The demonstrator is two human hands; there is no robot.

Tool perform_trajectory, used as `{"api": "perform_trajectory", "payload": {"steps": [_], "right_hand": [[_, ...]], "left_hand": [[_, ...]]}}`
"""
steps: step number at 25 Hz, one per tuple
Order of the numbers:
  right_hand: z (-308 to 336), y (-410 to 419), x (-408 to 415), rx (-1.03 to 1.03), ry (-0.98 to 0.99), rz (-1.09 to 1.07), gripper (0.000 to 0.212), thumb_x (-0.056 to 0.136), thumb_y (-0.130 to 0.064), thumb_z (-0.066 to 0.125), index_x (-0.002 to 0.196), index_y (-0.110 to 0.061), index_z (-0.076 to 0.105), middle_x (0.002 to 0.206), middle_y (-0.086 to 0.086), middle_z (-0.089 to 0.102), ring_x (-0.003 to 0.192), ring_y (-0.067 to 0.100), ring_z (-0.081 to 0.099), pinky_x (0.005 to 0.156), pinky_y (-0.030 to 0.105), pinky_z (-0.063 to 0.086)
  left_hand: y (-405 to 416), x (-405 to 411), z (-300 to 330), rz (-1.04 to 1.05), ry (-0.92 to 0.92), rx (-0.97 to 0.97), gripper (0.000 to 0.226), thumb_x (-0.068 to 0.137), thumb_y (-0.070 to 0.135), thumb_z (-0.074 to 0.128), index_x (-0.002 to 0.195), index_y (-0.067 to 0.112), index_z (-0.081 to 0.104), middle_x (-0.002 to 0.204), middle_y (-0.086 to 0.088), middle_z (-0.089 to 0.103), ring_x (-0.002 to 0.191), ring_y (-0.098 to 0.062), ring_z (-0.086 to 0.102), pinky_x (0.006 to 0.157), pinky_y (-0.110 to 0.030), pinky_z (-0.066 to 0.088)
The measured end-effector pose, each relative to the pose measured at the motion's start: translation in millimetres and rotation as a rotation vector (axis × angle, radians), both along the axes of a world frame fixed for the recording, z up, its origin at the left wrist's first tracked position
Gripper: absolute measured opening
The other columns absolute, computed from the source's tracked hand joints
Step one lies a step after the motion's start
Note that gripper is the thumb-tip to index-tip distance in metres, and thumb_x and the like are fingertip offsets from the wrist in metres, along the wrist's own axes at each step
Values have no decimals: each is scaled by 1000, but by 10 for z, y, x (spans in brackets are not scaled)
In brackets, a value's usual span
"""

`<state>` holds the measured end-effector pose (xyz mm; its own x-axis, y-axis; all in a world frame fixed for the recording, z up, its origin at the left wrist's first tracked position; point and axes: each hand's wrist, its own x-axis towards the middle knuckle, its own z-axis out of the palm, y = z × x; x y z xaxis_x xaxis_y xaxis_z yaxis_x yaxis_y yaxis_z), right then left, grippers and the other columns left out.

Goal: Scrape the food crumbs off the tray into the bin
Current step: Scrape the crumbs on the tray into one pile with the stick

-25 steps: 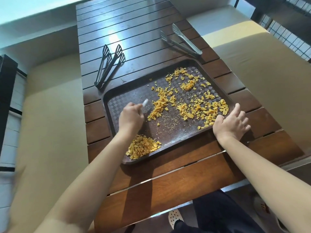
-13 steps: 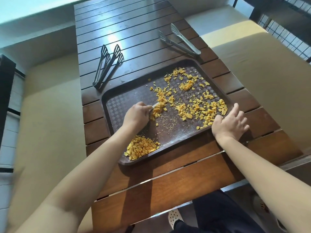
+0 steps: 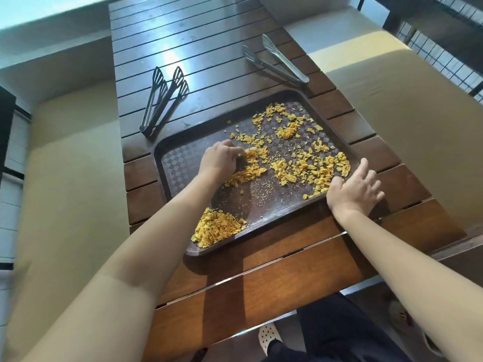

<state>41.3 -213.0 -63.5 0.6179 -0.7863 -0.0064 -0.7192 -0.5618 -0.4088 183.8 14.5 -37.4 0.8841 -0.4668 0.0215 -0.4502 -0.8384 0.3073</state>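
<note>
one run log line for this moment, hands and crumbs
left hand: grips small scraper in loose crumbs | right hand: rests on tray edge | crumb pile: near corner | bin: not in view

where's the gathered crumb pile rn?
Head view: the crumb pile sits in the tray's near-left corner, under the left forearm, nearer the person than the left hand.

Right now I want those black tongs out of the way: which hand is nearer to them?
Left. The left hand is just below the black tongs; the right hand is across the tray.
</note>
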Motion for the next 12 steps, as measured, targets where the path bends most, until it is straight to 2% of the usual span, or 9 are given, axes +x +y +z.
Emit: {"api": "perform_trajectory", "payload": {"steps": [6,8,12], "right_hand": [[6,9,3,-3,0,-6,65,89,-29,47,147,-11,24,144,19,36,128,37,35,105,45,26],[8,4,2,-5,2,-9,65,90,-29,47,147,-11,24,144,19,37,128,37,35,105,45,26],[22,6,8,-11,5,-10,65,89,-27,48,147,-10,24,142,19,37,126,37,35,103,44,26]], "left_hand": [[290,-251,26,-335,-6,58,25,88,19,60,110,28,68,108,2,67,98,-20,57,87,-41,46],[365,-245,26,-264,-35,-1,23,88,18,60,107,28,69,104,1,68,93,-19,58,85,-41,47],[289,-97,50,86,-57,-17,26,93,13,51,109,22,69,109,-4,66,95,-25,59,87,-42,49]]}}
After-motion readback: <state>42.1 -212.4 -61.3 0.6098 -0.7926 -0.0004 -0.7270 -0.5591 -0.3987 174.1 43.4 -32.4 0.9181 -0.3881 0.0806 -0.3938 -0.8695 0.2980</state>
